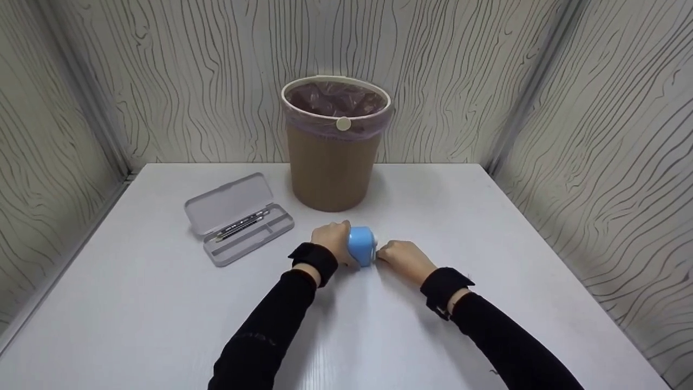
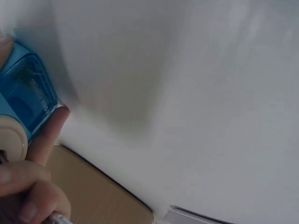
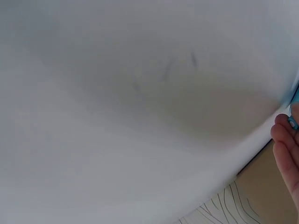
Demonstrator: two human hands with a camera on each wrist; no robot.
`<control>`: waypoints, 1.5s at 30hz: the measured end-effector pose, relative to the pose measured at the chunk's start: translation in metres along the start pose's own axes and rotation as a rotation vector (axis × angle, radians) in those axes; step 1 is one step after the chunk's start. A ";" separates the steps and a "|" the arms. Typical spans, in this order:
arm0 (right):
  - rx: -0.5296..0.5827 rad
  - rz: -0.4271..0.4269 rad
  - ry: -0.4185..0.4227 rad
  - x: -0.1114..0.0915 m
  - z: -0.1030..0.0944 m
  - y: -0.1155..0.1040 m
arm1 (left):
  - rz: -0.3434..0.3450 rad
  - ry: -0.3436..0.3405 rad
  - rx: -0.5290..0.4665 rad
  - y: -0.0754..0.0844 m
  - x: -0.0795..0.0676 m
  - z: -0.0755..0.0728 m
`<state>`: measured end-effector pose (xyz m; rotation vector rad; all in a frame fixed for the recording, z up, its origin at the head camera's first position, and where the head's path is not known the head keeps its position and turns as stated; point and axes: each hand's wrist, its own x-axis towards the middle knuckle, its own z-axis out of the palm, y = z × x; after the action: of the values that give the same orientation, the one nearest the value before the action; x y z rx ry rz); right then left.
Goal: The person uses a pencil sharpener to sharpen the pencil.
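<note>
My left hand [image 1: 333, 241] grips a blue pencil sharpener [image 1: 361, 246] above the white table, in front of the bin. In the left wrist view the sharpener shows a see-through blue shavings container [image 2: 30, 93] and a cream round face [image 2: 11, 140] with a dark hole. Right beside that face, my right hand [image 1: 405, 260] pinches a pencil [image 2: 60, 218]; its silvery end sticks out past the curled fingers. The fingers hide most of the pencil, whose front part points toward the hole. In the right wrist view the fingers [image 3: 286, 149] show only at the right edge.
A brown bin [image 1: 333, 168] lined with a purple bag stands at the back middle. Left of it lies an open grey pencil case [image 1: 230, 203] with pencils [image 1: 241, 226] in one compartment. Patterned panels [image 1: 216, 81] enclose the white table [image 1: 162, 314] at the back and sides.
</note>
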<state>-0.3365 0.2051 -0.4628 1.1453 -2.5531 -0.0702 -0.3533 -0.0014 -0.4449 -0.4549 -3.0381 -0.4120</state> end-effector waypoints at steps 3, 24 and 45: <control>0.026 -0.003 0.014 -0.006 -0.004 -0.002 | -0.006 -0.010 -0.009 0.003 0.000 0.000; 0.097 0.076 0.117 0.018 -0.052 0.018 | 0.052 -0.046 -0.012 -0.003 0.001 0.002; 0.092 0.222 0.032 0.048 0.005 0.025 | 0.064 -0.021 0.039 -0.006 0.001 -0.001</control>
<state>-0.3856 0.1859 -0.4494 0.8793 -2.6608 0.1200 -0.3561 -0.0065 -0.4452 -0.5561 -3.0355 -0.3462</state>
